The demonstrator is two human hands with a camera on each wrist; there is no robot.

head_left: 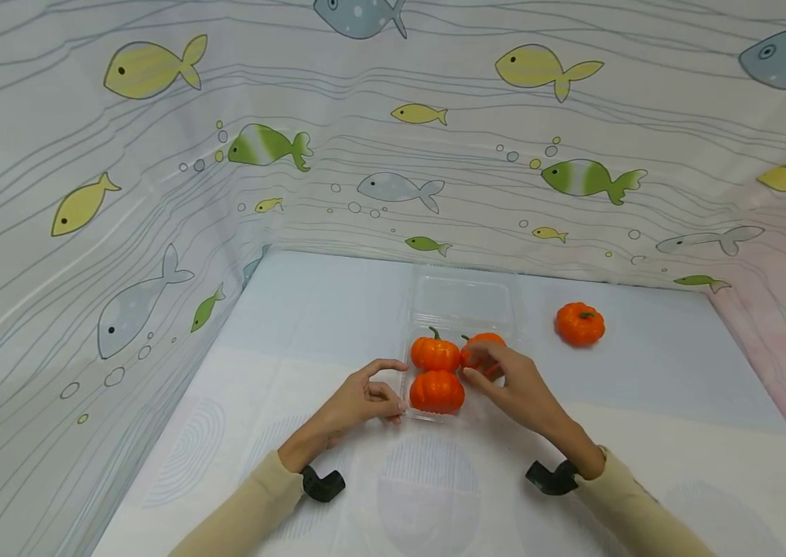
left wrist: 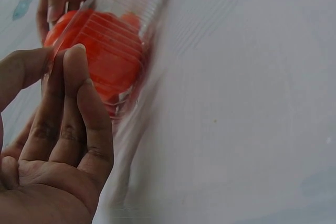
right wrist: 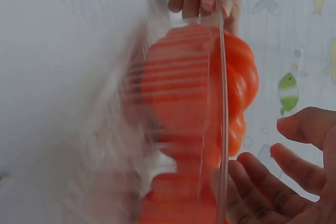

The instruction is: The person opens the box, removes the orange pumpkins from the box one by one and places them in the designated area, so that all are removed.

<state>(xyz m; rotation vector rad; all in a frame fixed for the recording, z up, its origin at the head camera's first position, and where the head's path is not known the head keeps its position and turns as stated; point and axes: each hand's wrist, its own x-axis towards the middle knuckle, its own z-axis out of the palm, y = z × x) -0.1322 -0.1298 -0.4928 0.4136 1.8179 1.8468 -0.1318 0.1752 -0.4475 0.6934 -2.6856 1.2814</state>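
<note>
A clear plastic clamshell container [head_left: 428,416] lies with its lid [head_left: 463,298] folded back. Inside it are a small orange pumpkin with a green stem [head_left: 435,354], a second pumpkin [head_left: 437,392] in front of that, and a third [head_left: 493,339] on the right, partly hidden by fingers. My left hand [head_left: 367,398] pinches the container's left wall; in the left wrist view its fingertips [left wrist: 77,56] meet the rim. At the third pumpkin is my right hand [head_left: 511,387], its fingers parted and loosely bent; in the right wrist view the hand [right wrist: 294,182] grips nothing.
Another orange pumpkin [head_left: 579,324] sits on the pale table cloth [head_left: 323,309], to the right of the container. A fish-patterned curtain [head_left: 365,100] stands behind and along both sides. Black wrist mounts [head_left: 551,478] show under the sleeves.
</note>
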